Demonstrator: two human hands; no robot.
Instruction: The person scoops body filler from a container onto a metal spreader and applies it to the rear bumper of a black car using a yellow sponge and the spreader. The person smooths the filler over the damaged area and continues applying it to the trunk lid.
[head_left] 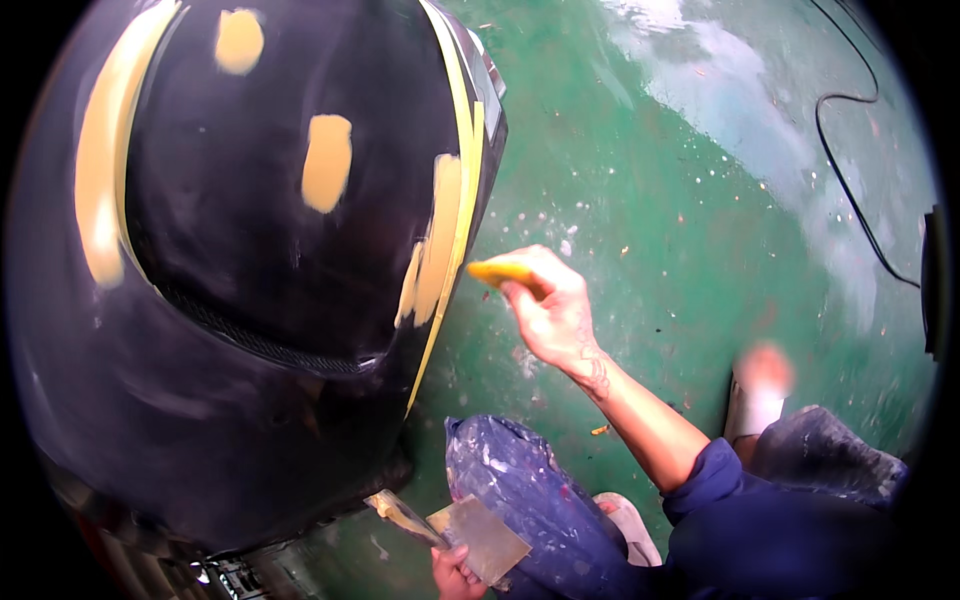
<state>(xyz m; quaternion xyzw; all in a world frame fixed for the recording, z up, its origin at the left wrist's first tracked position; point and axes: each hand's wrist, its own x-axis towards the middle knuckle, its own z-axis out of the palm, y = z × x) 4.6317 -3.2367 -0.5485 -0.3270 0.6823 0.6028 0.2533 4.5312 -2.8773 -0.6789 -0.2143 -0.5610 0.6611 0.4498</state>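
Note:
My right hand (552, 305) is closed on a yellow spreader (497, 272), held just right of the black car's (250, 240) edge. Yellow masking tape (467, 150) runs along that edge, and a tan filler patch (437, 240) lies against its inner side. Low in front of me, my left hand (456, 576) grips a flat metal plate (485, 540). Beside the plate, a putty knife (402, 516) smeared with tan filler sticks out to the left; its handle is hidden.
More filler patches mark the car: an oval (240, 42), an oblong (328, 163) and a long strip (105, 190) at the left. The green floor (640, 250) has white stains. A black cable (835, 150) lies at the far right. My knee (510, 470) is near the car.

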